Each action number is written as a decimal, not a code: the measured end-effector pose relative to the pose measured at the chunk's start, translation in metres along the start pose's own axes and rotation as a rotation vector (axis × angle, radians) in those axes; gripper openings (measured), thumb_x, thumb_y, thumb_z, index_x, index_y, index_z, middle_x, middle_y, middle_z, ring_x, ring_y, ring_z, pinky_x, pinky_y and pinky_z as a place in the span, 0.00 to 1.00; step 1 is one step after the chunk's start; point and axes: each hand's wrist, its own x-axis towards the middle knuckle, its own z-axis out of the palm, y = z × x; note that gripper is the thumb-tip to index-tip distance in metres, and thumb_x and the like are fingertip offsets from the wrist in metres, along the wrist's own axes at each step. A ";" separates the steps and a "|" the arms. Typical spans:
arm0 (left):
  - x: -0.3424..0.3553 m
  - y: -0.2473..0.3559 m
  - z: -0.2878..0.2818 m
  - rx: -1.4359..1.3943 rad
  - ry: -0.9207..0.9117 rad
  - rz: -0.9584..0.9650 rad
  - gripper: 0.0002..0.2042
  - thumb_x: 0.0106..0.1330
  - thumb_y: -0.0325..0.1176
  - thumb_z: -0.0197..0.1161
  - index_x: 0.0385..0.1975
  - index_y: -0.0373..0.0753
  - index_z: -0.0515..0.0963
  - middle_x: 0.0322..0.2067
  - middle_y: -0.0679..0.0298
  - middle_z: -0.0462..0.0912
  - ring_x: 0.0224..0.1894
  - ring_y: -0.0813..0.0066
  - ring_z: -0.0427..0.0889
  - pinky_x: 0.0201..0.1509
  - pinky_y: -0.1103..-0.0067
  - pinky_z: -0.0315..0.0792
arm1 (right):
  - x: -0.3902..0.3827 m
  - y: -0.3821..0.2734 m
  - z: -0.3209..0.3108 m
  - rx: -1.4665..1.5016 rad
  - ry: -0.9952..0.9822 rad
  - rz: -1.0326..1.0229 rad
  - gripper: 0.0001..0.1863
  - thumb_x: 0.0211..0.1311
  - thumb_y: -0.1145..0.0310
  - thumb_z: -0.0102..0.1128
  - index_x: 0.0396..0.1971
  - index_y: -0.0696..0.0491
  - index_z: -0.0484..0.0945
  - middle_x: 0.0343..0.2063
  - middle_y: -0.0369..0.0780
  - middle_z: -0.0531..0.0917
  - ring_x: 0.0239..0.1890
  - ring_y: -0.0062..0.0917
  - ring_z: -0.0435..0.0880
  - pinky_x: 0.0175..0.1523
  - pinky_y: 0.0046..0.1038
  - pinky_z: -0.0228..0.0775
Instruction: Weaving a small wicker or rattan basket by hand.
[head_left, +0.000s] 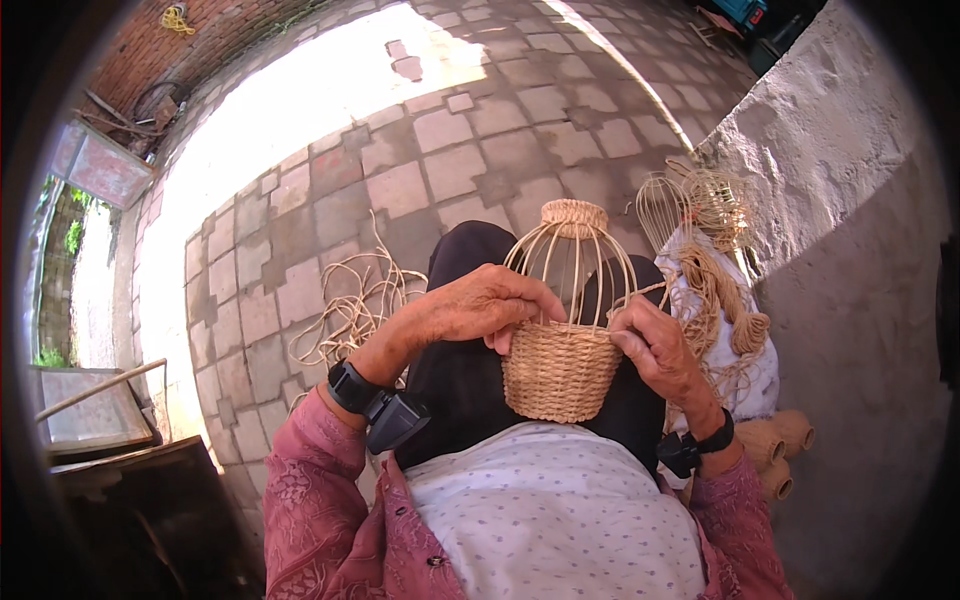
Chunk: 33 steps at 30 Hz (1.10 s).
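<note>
While the basket [562,375] points lengthwise away from the lap [450,375], the left hand [495,303] pinches its left edge, the right hand [656,345] its right.

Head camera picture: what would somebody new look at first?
Probably the basket in the middle, woven below and cage-like above, between the left hand and right hand. Then the bright sunlit patch at upper left, and the tangled cord left of the knees.

"What's hidden?"
"Your basket [562,375] covers its own far wall; your sleeves [318,500] are cut off below, and the teal thing [740,14] at the paving's [455,150] far-right corner is cropped."
</note>
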 end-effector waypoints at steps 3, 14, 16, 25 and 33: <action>0.000 0.003 0.003 -0.003 -0.023 0.013 0.11 0.68 0.26 0.50 0.45 0.34 0.78 0.29 0.67 0.80 0.20 0.85 0.74 0.25 0.86 0.71 | 0.000 0.000 0.000 -0.017 0.001 0.003 0.03 0.61 0.75 0.54 0.30 0.58 0.72 0.25 0.40 0.70 0.28 0.30 0.72 0.34 0.28 0.64; 0.001 -0.009 -0.001 -0.019 0.049 0.043 0.10 0.67 0.29 0.54 0.44 0.35 0.78 0.28 0.68 0.80 0.24 0.84 0.77 0.29 0.86 0.74 | 0.003 -0.002 0.000 -0.033 -0.026 0.029 0.02 0.60 0.76 0.54 0.29 0.59 0.72 0.25 0.40 0.71 0.27 0.29 0.72 0.34 0.27 0.64; -0.005 -0.013 0.004 -0.011 0.115 0.067 0.10 0.65 0.29 0.56 0.43 0.35 0.79 0.28 0.67 0.80 0.25 0.84 0.77 0.29 0.85 0.74 | 0.003 -0.002 0.001 -0.022 -0.021 0.048 0.02 0.61 0.76 0.53 0.29 0.59 0.72 0.25 0.39 0.71 0.27 0.27 0.72 0.34 0.26 0.65; -0.017 -0.026 0.034 0.315 0.458 0.366 0.07 0.53 0.24 0.64 0.31 0.35 0.76 0.31 0.63 0.74 0.27 0.75 0.77 0.31 0.80 0.72 | 0.003 -0.005 0.000 -0.021 -0.023 0.060 0.04 0.62 0.74 0.54 0.30 0.58 0.72 0.26 0.38 0.72 0.27 0.24 0.72 0.34 0.24 0.65; -0.020 -0.022 0.034 0.406 0.540 0.430 0.04 0.53 0.23 0.63 0.29 0.34 0.77 0.34 0.61 0.73 0.27 0.72 0.77 0.31 0.79 0.74 | -0.001 -0.008 0.002 0.037 0.005 0.115 0.04 0.59 0.74 0.58 0.31 0.58 0.74 0.27 0.36 0.74 0.29 0.22 0.73 0.35 0.23 0.65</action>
